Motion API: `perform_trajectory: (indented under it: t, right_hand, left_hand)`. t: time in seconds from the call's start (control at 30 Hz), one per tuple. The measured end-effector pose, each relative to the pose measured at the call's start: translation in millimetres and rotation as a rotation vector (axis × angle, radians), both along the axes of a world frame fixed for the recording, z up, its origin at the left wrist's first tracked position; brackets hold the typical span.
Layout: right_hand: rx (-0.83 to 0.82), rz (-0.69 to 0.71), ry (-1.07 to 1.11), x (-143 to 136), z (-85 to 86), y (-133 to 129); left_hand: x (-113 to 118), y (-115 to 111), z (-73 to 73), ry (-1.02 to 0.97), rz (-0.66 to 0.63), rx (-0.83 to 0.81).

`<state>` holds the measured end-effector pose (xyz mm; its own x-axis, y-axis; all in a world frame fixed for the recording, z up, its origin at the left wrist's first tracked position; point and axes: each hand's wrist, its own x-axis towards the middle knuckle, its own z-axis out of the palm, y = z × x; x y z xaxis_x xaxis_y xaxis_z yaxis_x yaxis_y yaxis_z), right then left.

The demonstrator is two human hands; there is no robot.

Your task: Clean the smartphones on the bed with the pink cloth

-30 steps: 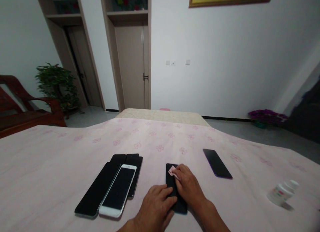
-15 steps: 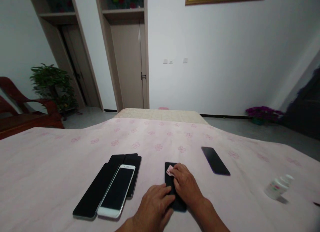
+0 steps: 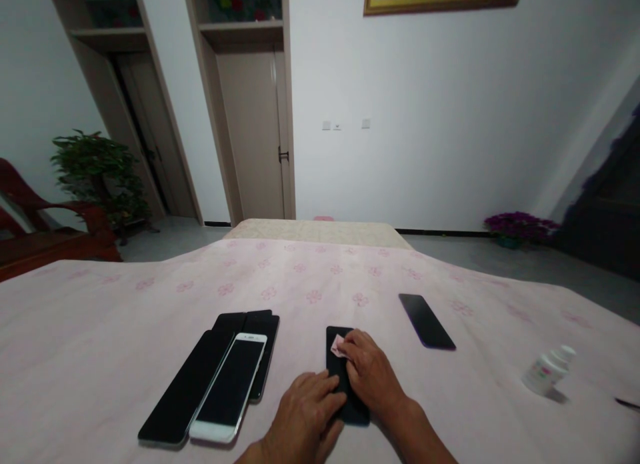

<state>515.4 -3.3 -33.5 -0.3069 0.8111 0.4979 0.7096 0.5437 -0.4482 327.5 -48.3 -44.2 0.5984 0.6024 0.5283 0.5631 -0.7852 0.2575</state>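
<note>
A dark smartphone [image 3: 356,411] lies flat on the pink flowered cloth, its far end pointing away from me. My left hand [image 3: 306,411] grips the phone's left edge near its lower half, fingertips on the surface. Between the fingers of my right hand [image 3: 371,367] is a small pale pink piece of cloth or paper [image 3: 337,346], pressed on the phone's upper part. My right palm covers some of the phone's right side. To the left, a white-framed smartphone [image 3: 230,387] rests among several overlapping black smartphones [image 3: 183,391].
Another dark phone [image 3: 427,322] lies right of my hands. Farther right stands a small white bottle [image 3: 549,371], and a thin dark object [image 3: 627,403] shows at the right edge. The pink cloth [image 3: 110,331] covers the wide surface in front of me.
The view has shifted slightly. Both hands keep nearly the same places on the phone, and the pink piece stays at its upper part.
</note>
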Motion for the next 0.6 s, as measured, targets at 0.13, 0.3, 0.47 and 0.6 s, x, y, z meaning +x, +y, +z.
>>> perform_trajectory:
  t: [0.13, 0.3, 0.47, 0.6]
  right_hand:
    - [-0.030, 0.022, -0.009, -0.9, 1.0, -5.6]
    - [0.031, -0.156, 0.002, 5.0, -4.9, 4.2]
    - [0.035, -0.126, -0.011, -1.1, -3.5, 6.7]
    - [-0.015, -0.014, -0.011, -6.3, 0.5, -4.2]
  left_hand:
    - [0.5, 1.0, 1.3, -0.013, -0.007, 0.006]
    - [-1.6, 2.2, -5.5, -0.040, -0.006, 0.079]
    - [-1.7, 3.5, -6.2, -0.044, -0.008, 0.088]
    - [-0.9, 3.6, -2.3, -0.063, -0.022, 0.076]
